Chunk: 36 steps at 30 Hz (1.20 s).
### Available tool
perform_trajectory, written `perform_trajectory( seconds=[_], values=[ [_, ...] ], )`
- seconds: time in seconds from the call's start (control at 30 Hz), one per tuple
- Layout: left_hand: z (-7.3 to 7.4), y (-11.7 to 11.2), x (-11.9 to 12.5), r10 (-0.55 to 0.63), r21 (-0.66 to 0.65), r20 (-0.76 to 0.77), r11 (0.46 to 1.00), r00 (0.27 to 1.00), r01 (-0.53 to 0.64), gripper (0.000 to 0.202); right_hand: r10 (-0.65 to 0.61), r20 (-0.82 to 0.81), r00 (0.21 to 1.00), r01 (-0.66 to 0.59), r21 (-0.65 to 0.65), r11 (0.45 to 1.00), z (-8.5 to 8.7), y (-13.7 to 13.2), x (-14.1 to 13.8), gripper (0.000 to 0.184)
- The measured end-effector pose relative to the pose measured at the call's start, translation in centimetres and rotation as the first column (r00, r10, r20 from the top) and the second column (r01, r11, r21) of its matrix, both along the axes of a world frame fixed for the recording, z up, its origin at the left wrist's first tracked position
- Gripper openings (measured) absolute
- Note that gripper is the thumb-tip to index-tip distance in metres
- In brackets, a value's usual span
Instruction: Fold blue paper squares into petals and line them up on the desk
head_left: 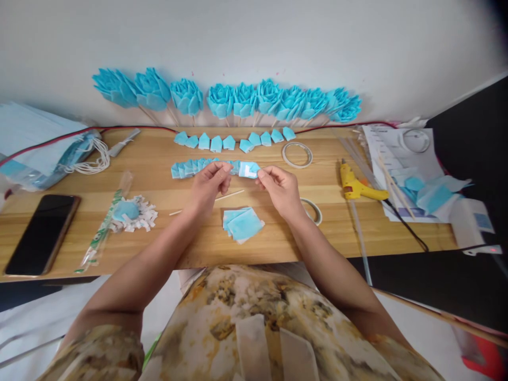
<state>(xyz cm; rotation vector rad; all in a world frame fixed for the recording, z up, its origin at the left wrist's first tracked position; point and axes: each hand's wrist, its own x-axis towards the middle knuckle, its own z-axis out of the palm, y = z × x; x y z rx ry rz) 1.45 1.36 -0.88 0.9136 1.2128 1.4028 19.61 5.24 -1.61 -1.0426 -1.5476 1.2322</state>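
My right hand pinches the right edge of a blue folded fabric petal with white strips, perhaps tape, on its face. To its left, my left hand is closed with thumb and forefinger pressed together; whatever is between them is too small to make out. Behind my hands lies a row of overlapping blue petals, partly hidden by the left hand. Farther back is a row of separate folded petals. A small stack of flat blue fabric pieces rests on the table below and between my hands.
Finished blue fabric flowers on sticks lean along the wall. Two tape rolls and a yellow glue gun are on the right. On the left are a phone, white scraps and a bag of masks.
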Motion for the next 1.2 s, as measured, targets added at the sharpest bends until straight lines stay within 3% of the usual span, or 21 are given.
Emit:
perform_trajectory(
  seconds=[0.1, 0.3, 0.6, 0.87, 1.2],
  values=[
    [0.2, -0.4, 0.3, 0.061, 0.099, -0.167, 0.994, 0.984, -0.045, 0.028, -0.046, 0.027, 0.999, 0.044, 0.048, 0.998, 0.0, -0.2, -0.1, 0.025],
    [-0.7, -0.9, 1.0, 0.082, 0.272, -0.460, 0.961, 0.884, 0.052, 0.012, -0.008, 0.053, 0.999, 0.004, 0.063, 0.998, -0.1, -0.5, -0.3, 0.024],
    [-1.7, -0.7, 0.7, 0.162, 0.322, -0.571, 0.946, 0.805, 0.038, 0.009, 0.021, 0.079, 0.997, -0.028, 0.092, 0.995, -0.8, -0.7, -0.5, 0.018],
    [-1.3, -0.9, 0.7, 0.206, 0.340, -0.656, 0.939, 0.726, 0.042, 0.008, -0.048, 0.218, 0.975, -0.039, 0.376, 0.926, -1.0, -0.8, -0.7, 0.012],
    [-1.2, -0.9, 0.8, 0.202, 0.328, -0.690, 0.943, 0.695, 0.051, 0.009, -0.102, 0.289, 0.952, -0.065, 0.516, 0.854, -1.3, -0.8, -0.7, 0.011]
  ],
)
